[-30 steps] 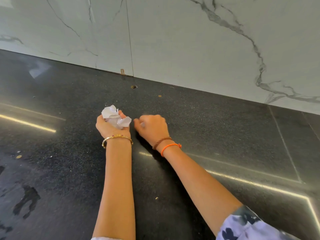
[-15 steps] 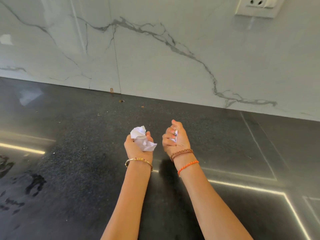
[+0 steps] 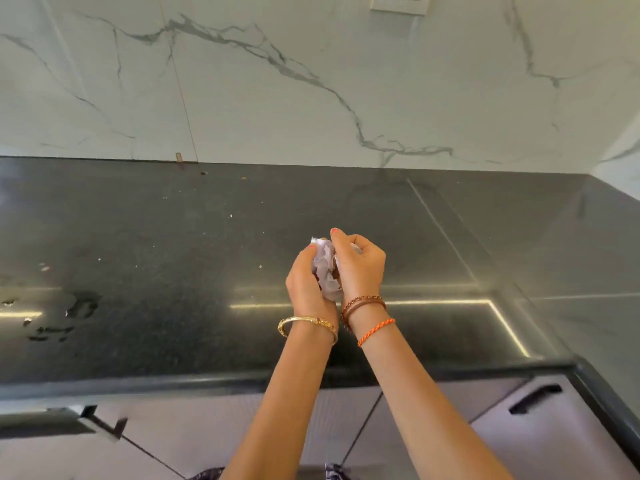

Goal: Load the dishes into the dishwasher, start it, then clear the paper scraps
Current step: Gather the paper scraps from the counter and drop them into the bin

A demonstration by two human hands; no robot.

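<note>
Now crumpled white paper scraps (image 3: pixel 325 271) held between both hands, above the black countertop (image 3: pixel 173 258), nearer its front edge than the wall and lifted off the surface. Left hand (image 3: pixel 308 285) cupped under and beside the wad, fingers curled round it. Right hand (image 3: pixel 360 268) pressed against the same wad from the other side, fingers bent over its top, thumb tip raised; a bit of white paper also visible under these fingers. Gold bangle (image 3: pixel 306 325) on the left wrist; brown bracelets (image 3: pixel 363 304) and an orange cord (image 3: pixel 375 331) on the right wrist. Small crumbs (image 3: pixel 231 215) scattered toward the back edge, wet marks (image 3: pixel 74 308) near the left front part. Behind, a white marble wall (image 3: pixel 311 81) with grey veins and a switch plate (image 3: pixel 398 3) at the top. Below the front edge, pale cabinet doors (image 3: pixel 540 441) with a dark handle (image 3: pixel 535 398).
</note>
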